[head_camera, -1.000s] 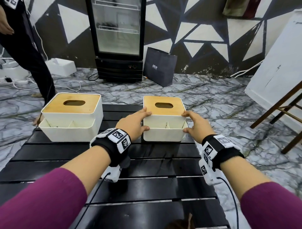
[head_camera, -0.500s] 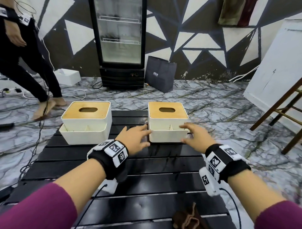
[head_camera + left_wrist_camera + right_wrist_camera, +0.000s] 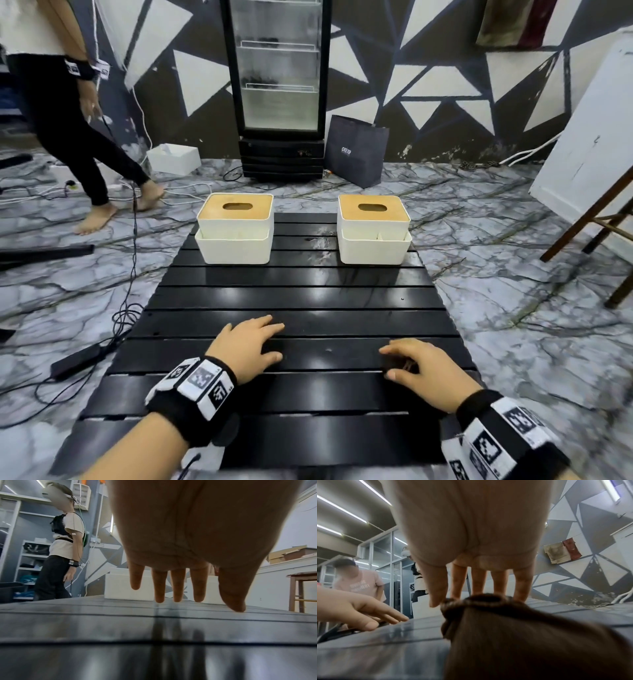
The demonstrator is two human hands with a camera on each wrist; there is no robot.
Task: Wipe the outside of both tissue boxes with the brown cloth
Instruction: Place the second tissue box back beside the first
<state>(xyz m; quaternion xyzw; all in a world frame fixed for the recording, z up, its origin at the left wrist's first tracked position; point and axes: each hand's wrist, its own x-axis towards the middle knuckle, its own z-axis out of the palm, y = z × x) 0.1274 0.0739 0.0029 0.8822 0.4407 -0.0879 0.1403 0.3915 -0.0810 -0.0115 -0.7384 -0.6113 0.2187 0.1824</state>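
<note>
On the near half of the black slatted counter we have both hands down. Our left hand lies flat with fingers straight, holding nothing, likely just steadying us. Our right hand hovers over the brown cloth, fingers straight and reaching down, fingertips at its bunched edge, not yet closed round it; we judge a pickup comes next. Both tissue boxes, the left one and the right one, stand well apart at the far edge, untouched, facing us for wiping.
</note>
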